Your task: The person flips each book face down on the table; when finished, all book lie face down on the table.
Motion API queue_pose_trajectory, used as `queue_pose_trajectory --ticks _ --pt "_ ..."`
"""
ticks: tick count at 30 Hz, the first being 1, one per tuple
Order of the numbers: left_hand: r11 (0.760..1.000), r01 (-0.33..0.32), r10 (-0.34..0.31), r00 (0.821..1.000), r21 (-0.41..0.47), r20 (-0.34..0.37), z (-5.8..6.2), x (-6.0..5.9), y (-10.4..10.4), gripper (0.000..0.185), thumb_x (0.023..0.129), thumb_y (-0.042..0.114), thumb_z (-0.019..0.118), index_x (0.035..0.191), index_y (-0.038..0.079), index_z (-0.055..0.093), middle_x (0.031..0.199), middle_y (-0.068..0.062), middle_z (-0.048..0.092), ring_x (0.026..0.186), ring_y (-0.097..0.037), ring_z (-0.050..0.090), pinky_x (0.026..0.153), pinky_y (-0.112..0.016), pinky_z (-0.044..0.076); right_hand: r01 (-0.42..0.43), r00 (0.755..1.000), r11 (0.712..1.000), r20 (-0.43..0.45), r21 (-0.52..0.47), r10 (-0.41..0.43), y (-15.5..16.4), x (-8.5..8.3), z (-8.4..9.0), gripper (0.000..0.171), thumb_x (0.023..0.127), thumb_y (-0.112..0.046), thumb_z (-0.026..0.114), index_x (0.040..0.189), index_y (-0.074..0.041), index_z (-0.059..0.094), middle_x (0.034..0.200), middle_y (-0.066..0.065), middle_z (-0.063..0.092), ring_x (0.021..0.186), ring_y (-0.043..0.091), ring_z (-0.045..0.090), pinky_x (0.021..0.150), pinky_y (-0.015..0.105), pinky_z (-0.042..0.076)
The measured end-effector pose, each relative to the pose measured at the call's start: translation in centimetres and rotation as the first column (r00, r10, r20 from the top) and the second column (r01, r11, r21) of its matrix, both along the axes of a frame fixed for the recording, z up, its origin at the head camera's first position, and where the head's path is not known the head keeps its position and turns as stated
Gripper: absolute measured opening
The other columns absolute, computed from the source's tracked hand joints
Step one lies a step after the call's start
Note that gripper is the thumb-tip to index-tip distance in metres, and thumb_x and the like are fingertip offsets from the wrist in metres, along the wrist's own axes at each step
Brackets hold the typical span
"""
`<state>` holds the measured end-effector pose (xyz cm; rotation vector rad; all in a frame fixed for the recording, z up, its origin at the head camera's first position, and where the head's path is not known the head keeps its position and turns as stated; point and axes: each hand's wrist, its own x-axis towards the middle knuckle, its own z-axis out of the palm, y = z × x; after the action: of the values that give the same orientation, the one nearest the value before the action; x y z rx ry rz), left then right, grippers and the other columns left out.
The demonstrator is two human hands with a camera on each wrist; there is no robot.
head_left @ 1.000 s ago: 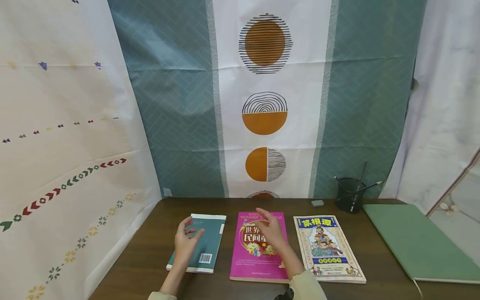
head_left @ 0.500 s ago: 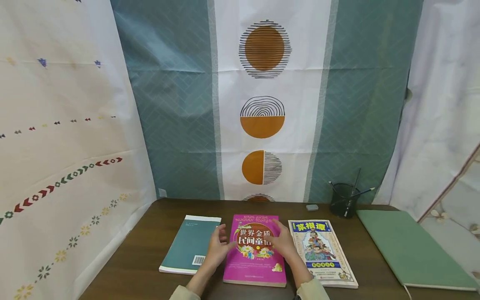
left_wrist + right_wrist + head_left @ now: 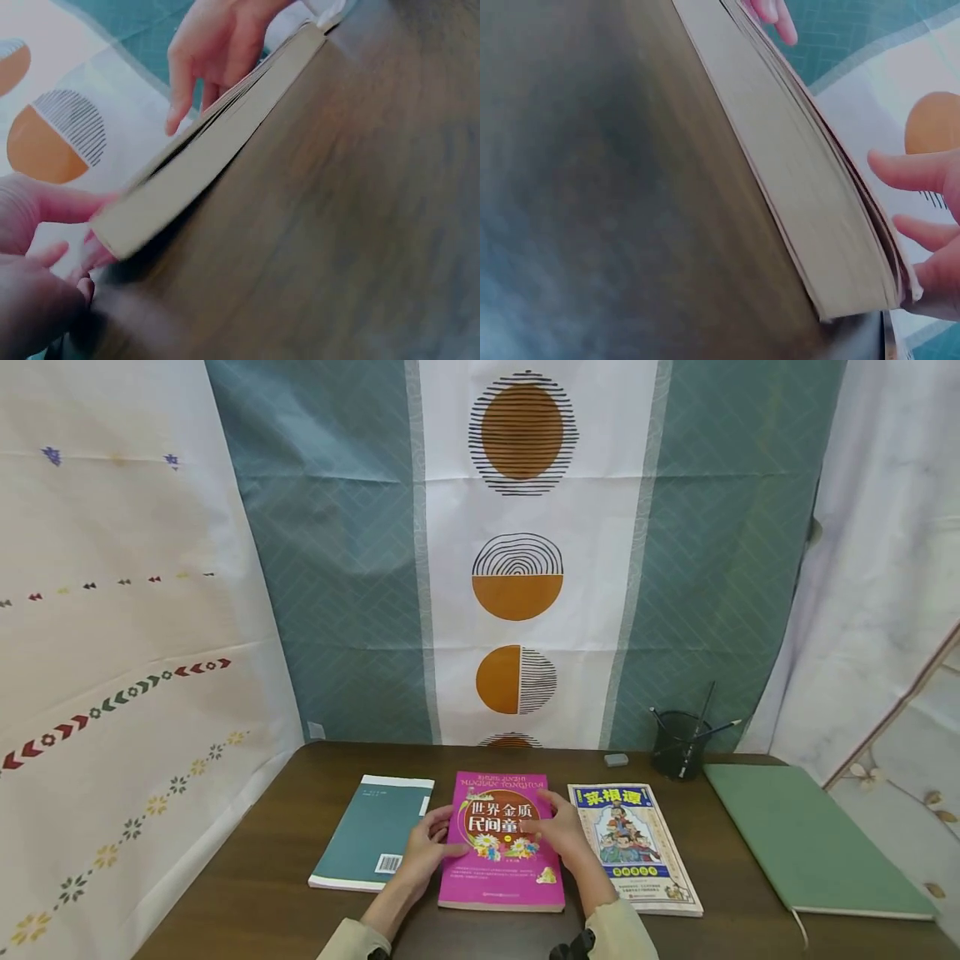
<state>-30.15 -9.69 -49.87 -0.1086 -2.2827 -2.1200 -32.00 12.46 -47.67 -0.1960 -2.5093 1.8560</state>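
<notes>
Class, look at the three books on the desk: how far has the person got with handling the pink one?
Done: both hands have reached the pink book. In hand: left hand at its left edge, right hand on the cover's right side. Left: the book lies closed and flat on the table, not lifted or opened.

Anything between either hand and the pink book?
Nothing visible. The left hand rests on the left edge of the pink book and the right hand on its right edge. The teal book and illustrated book lie clear on either side.

Glossy pink paperback (image 3: 501,852) (matt paper page edges) on a smooth dark wood-grain table (image 3: 262,885).
</notes>
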Motion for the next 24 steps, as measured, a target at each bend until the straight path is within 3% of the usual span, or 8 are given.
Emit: queue_pose_trajectory --ticks 3,7,13,24 --pt "0.998 0.01 -0.011 1.0 0.062 0.016 -0.1 -0.2 0.0 0.069 0.076 -0.007 0.071 0.139 -0.012 0.043 0.139 -0.032 0.046 0.132 -0.042 0.043 0.115 -0.045 0.036 0.007 1.0 0.999 0.019 -0.041 -0.007 0.2 -0.2 0.0 0.072 0.08 -0.008 0.074 0.144 0.002 0.042 0.147 0.031 0.04 0.133 0.047 0.041 0.106 0.054 0.044" --pt "0.992 0.052 -0.058 0.997 0.117 0.049 -0.3 0.0 0.2 0.072 0.079 -0.007 0.069 0.144 -0.01 0.037 0.145 -0.035 0.039 0.134 -0.044 0.043 0.106 -0.036 0.047 0.009 0.999 0.996 0.049 -0.093 -0.004 0.3 -0.3 -0.1 0.073 0.081 -0.006 0.072 0.145 0.005 0.038 0.148 0.033 0.037 0.134 0.049 0.038 0.109 0.057 0.039" --pt "0.984 0.105 -0.114 0.992 0.142 0.06 -0.4 0.3 0.1 0.076 0.081 -0.006 0.066 0.148 -0.004 0.033 0.149 -0.036 0.033 0.133 -0.044 0.045 0.1 -0.033 0.051 0.007 0.999 0.994 0.043 -0.109 -0.002 0.2 -0.4 -0.9 0.075 0.082 -0.006 0.07 0.148 0.002 0.035 0.148 0.032 0.037 0.131 0.047 0.043 0.106 0.054 0.044" --pt "0.983 0.076 -0.074 0.997 0.166 -0.017 -0.2 0.2 0.3 0.069 0.078 -0.009 0.066 0.141 -0.002 0.038 0.155 -0.026 0.032 0.119 -0.037 0.059 0.09 -0.03 0.056 0.011 1.0 0.996 0.03 -0.087 -0.009 0.3 -0.6 -1.6 0.074 0.083 -0.006 0.068 0.149 -0.004 0.036 0.152 0.03 0.033 0.136 0.049 0.036 0.11 0.058 0.037"
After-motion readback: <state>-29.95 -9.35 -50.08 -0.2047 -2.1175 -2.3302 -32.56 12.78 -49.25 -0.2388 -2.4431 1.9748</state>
